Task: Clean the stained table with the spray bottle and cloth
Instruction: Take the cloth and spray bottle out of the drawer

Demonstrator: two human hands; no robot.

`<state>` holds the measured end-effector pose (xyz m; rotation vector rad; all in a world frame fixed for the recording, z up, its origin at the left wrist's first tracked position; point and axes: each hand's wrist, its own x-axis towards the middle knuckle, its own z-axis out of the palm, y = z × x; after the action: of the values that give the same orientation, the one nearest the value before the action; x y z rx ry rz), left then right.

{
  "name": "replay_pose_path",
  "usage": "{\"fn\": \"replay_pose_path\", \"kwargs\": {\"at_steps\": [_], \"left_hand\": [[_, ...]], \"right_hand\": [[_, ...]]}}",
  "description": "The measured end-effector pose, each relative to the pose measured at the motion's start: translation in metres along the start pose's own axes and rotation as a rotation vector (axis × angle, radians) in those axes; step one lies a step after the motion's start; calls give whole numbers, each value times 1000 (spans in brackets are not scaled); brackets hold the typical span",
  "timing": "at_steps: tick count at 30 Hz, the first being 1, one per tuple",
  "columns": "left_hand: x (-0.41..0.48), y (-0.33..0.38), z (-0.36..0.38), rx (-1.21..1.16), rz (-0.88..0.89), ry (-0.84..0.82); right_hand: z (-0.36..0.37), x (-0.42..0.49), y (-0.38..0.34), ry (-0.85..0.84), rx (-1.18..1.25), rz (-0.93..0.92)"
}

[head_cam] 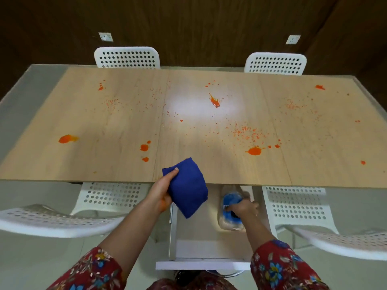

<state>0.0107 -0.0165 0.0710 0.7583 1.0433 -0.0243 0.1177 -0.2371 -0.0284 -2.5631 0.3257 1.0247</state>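
- Now we hold the blue cloth [188, 189] in our left hand [160, 192], fingers [175, 170] clamped on it, over the near edge of the bench [109, 122].
- Our right hand [244, 207] has its fingers wrapped around the spray bottle [230, 199], low beside that near edge, above an open drawer [209, 243]; blur hides the nozzle.
- Lifting fast, we may knock the bottle against the edge.
- Spraying unaimed, we may miss the orange stains [254, 151] or soak the cloth.
- Wiping wide may smear them.
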Motion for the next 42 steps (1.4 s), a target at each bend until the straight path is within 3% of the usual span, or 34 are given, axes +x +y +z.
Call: {"fn": "replay_pose_path", "kwargs": {"at_steps": [3, 8, 15, 20, 25, 30, 34, 42], "left_hand": [[-2, 5, -6, -103, -47, 3], [-8, 8, -15, -58, -43, 46], [-9, 18, -22, 94, 108, 17], [-5, 34, -22, -90, 231, 136], [19, 58, -7, -151, 276, 163], [58, 80, 26, -5, 295, 155], [101, 97, 36, 224, 320, 209], [117, 86, 23, 773, 490, 420]], "right_hand": [[3, 3, 9, -96, 80, -4], [7, -14, 23, -160, -21, -150], [-19, -35, 42, -220, -150, -350], [-55, -56, 23, -194, 99, -445], [-75, -74, -56, -78, 431, -586], [-64, -68, -141, 84, 722, -645], [-52, -65, -180, 222, 726, -680], [-26, -55, -193, 301, 747, -639]]}}
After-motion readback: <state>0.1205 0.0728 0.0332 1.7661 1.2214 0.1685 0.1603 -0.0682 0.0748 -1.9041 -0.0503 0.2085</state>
